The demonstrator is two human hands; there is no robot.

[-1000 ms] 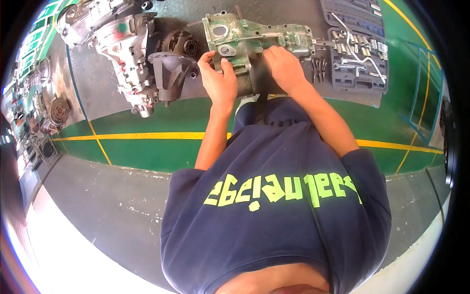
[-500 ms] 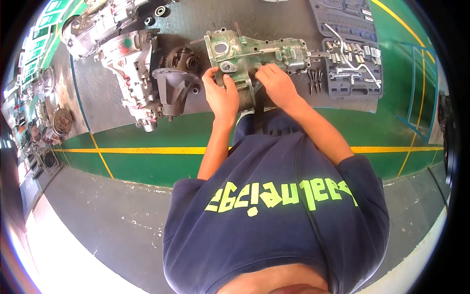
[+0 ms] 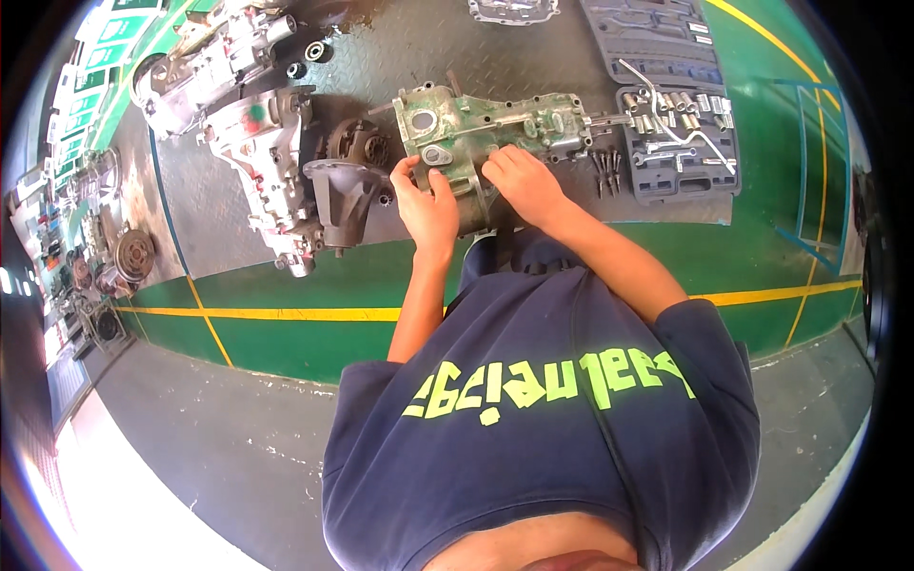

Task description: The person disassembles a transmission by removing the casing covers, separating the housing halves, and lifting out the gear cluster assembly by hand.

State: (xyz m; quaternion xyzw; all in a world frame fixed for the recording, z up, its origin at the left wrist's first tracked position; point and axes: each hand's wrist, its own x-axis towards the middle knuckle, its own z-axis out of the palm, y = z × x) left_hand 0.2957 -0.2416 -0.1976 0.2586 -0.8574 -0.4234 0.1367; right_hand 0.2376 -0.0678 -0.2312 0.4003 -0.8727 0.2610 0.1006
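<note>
My left grip stands wide, thumb and forefinger parted against the near left part of the green-stained metal housing, while my right grip is narrow, fingers bunched at the housing's near side around its middle; whether they pinch anything I cannot tell. The housing lies near the desk's near edge, between a dark flanged casting on the left and an open socket-tool case on the right. Several slim dark bolts lie just beside that case, on its left.

Housing lies between differential and toolbox; seemingly bolts beside toolbox.
</note>
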